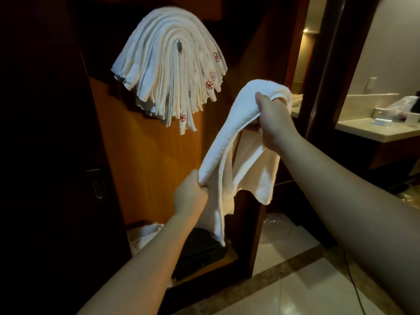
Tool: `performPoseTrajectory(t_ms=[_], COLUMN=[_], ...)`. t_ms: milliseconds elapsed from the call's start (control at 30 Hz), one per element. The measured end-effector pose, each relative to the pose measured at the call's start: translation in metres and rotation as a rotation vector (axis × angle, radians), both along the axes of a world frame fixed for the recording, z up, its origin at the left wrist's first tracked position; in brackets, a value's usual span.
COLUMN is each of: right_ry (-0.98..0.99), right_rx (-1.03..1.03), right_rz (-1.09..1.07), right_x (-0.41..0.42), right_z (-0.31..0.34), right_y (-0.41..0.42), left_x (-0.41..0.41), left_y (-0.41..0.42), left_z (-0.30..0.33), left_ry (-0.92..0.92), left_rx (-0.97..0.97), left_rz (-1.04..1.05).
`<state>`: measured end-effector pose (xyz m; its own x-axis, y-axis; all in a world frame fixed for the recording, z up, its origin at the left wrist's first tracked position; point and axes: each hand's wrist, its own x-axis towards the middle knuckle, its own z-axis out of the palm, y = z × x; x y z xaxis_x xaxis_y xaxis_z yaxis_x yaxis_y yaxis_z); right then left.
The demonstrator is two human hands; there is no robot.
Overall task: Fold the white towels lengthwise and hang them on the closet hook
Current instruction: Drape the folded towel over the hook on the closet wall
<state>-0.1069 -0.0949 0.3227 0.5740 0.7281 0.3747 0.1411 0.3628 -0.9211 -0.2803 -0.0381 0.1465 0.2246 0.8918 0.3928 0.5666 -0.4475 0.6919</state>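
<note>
Far left, it's all shadow: a dark wooden door with a metal lever handle (96,183) low down, barely catching the light. Moving in, the open closet with its warm orange-brown wood panel (145,155), smooth and glossy. High on that panel, a small dark hook (179,45), and over it a thick fan of folded white terry towels (168,67), layer on layer arching over the hook like a rainbow, ends hanging down, several showing small red embroidered flower emblems. Down on the closet floor, a crumpled white cloth (145,235) at the left and a flat black box (200,248) beside it.

Now the action, centre frame: the left hand (191,196) is low, fingers curled tight round the lower end of a soft white terry towel (229,142). The towel runs up in a rolled, fluffy ridge to the right hand (271,119), which is higher, gripping the upper end in a closed fist, with loose cloth drooping below between the two hands. The towel is in the air, in front of the closet, below and to the right of the hung stack, not touching it.

Right of that, a dark wooden door frame (322,71), then a pale stone counter (372,130) with a clear plastic bag (402,104) and small items too blurred to name. Underfoot, glossy cream floor tiles (306,292) with a brown marbled border strip, and a thin black cable (354,285) trailing across.
</note>
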Motion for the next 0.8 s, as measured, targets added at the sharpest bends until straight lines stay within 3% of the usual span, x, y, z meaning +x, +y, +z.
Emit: performPoseTrajectory(t_ms=[133, 233, 433, 500, 567, 667, 733, 800], right_ry=[-0.006, 0.167, 0.437, 0.51, 0.594, 0.68, 0.702, 0.736], right_rx=[-0.027, -0.079, -0.07, -0.016, 0.054, 0.188, 0.19, 0.141], right_rz=[-0.194, -0.204, -0.188, -0.166, -0.13, -0.057, -0.061, -0.088], right_x=[0.034, 0.056, 0.075, 0.076, 0.077, 0.078, 0.079, 0.084], right_z=[-0.006, -0.02, -0.035, -0.031, -0.026, -0.02, -0.019, -0.025], right_y=[-0.001, 0.001, 0.004, 0.005, 0.003, 0.004, 0.0, -0.005], left_x=[-0.043, -0.072, -0.106, -0.118, -0.131, -0.13, -0.124, -0.127], left_y=[0.028, 0.047, 0.053, 0.057, 0.06, 0.046, 0.036, 0.033], left_z=[-0.026, -0.03, 0.012, 0.043, 0.073, 0.075, 0.057, 0.05], left_ry=[0.143, 0.064, -0.646, -0.912, -1.022, -0.868, -0.655, -0.653], left_rx=[-0.029, -0.095, -0.244, -0.207, -0.133, -0.228, -0.289, -0.284], left_rz=[0.145, 0.128, -0.053, -0.228, -0.482, -0.655, -0.626, -0.534])
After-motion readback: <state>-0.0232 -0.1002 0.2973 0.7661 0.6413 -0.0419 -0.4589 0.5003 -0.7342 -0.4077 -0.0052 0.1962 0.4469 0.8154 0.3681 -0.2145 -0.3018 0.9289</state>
